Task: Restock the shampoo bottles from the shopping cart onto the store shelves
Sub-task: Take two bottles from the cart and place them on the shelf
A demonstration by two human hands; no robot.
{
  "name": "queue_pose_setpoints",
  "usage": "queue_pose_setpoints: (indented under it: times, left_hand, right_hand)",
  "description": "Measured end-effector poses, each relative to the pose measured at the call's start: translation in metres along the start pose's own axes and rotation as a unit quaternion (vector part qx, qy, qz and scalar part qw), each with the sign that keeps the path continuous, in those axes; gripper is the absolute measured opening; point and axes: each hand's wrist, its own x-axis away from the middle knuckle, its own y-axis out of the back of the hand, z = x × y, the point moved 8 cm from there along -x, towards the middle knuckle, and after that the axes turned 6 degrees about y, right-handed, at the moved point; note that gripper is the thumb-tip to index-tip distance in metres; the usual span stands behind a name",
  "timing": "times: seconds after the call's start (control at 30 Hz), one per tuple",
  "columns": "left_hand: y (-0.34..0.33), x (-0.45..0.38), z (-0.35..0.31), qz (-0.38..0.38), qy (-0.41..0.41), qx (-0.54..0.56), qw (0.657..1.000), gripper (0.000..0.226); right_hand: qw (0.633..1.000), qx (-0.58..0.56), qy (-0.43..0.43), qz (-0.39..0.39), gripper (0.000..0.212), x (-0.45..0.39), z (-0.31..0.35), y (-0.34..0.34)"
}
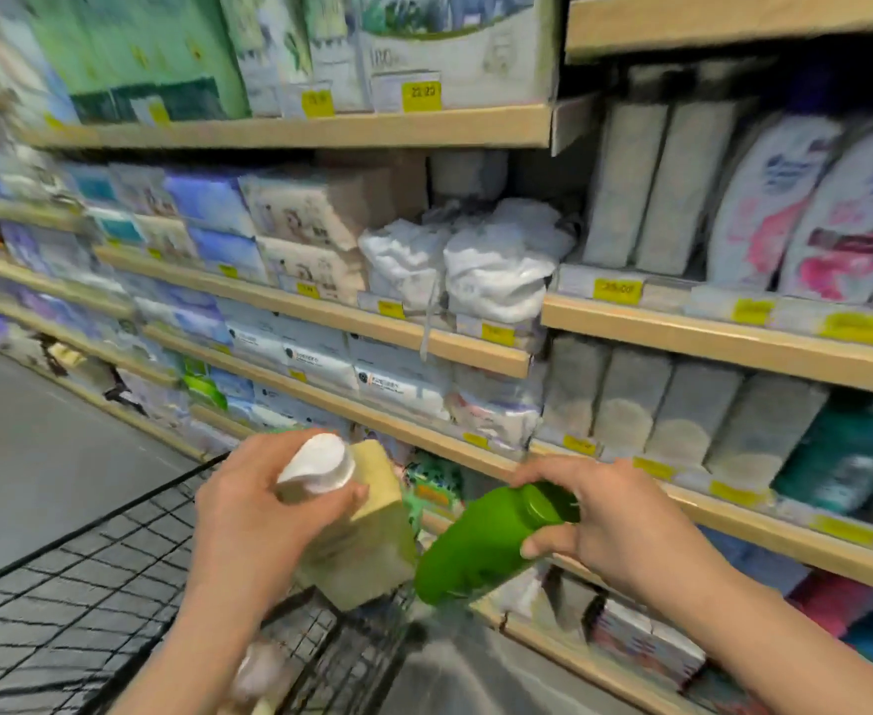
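My left hand (254,513) grips a pale yellow shampoo bottle (367,539) with a white cap, near its top. My right hand (610,513) grips a bright green bottle (475,544) around its capped end. Both bottles are tilted and held side by side above the black wire shopping cart (89,585) at the lower left. The wooden store shelves (733,343) rise in front and to the right, with white and pink shampoo bottles (806,209) on the upper right shelf. The whole view is motion-blurred.
Tissue and wipe packs (310,219) fill the left shelves. Grey packs (656,405) and a teal bottle (847,451) stand on the shelf to the right of my hands. Yellow price tags line the shelf edges. Grey floor (37,430) lies at the left.
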Motion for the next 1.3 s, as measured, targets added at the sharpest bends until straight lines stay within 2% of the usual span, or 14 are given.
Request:
queue_pose_setpoints:
  times: [0.17, 0.33, 0.5, 0.7, 0.87, 1.0, 1.13, 1.3]
  left_hand:
    - [-0.053, 0.058, -0.067, 0.002, -0.021, 0.025, 0.999, 0.044]
    - [-0.106, 0.102, -0.101, 0.044, 0.002, 0.061, 0.997, 0.048]
    - [-0.154, 0.135, -0.135, 0.100, -0.039, 0.069, 0.992, 0.046]
    - [-0.200, 0.180, -0.169, 0.167, -0.134, 0.036, 0.976, 0.036]
    - [-0.232, 0.219, -0.193, 0.197, -0.154, 0.048, 0.967, 0.043]
    - [-0.252, 0.254, -0.253, 0.232, -0.189, 0.076, 0.951, 0.033]
    - [-0.278, 0.285, -0.311, 0.252, -0.220, 0.086, 0.938, 0.036]
    - [-0.333, 0.327, -0.394, 0.227, -0.260, 0.081, 0.935, 0.032]
  right_hand:
    - [0.998, 0.038, 0.045, -0.019, 0.052, 0.067, -0.059, 0.047]
    - [0.995, 0.096, 0.021, 0.008, 0.051, 0.117, -0.110, 0.063]
    - [0.994, 0.103, -0.027, 0.023, 0.051, 0.168, -0.151, 0.070]
    - [0.989, 0.092, -0.114, -0.019, 0.053, 0.248, -0.180, 0.084]
    - [0.983, 0.099, -0.149, -0.038, 0.052, 0.316, -0.193, 0.101]
    - [0.975, 0.103, -0.185, -0.070, 0.053, 0.372, -0.213, 0.131]
    - [0.969, 0.091, -0.195, -0.122, 0.048, 0.415, -0.237, 0.166]
    - [0.967, 0.103, -0.176, -0.151, 0.049, 0.479, -0.298, 0.223]
